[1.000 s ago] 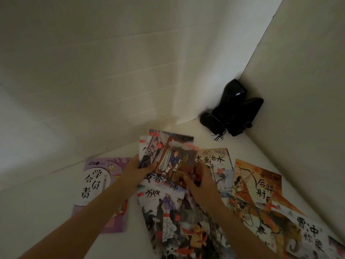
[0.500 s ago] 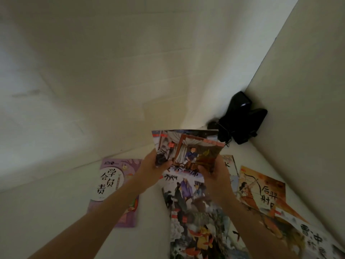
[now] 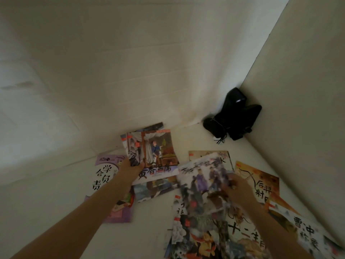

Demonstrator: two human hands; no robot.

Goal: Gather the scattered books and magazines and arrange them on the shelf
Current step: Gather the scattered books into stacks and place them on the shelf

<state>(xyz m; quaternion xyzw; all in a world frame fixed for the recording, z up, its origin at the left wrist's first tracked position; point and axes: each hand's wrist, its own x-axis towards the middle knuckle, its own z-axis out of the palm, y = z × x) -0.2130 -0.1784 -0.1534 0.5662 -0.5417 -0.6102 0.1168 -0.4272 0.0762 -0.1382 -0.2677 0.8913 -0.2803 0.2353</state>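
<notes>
Since the earlier frame the hands had parted: the left hand (image 3: 130, 168) gripped a small stack of picture books (image 3: 151, 152) alone, tilted up. The right hand (image 3: 236, 186), right of it, pinched the purple-figured book (image 3: 203, 176) above the scattered books (image 3: 214, 230). A purple book (image 3: 104, 171) lay under the left forearm.

left hand (image 3: 131, 168) bare | right hand (image 3: 237, 187) bare | forearms unsleeved

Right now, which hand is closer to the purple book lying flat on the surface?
Left. The left hand hovers over the purple book's right edge, gripping a small stack; the right hand is well off to its right.
</notes>
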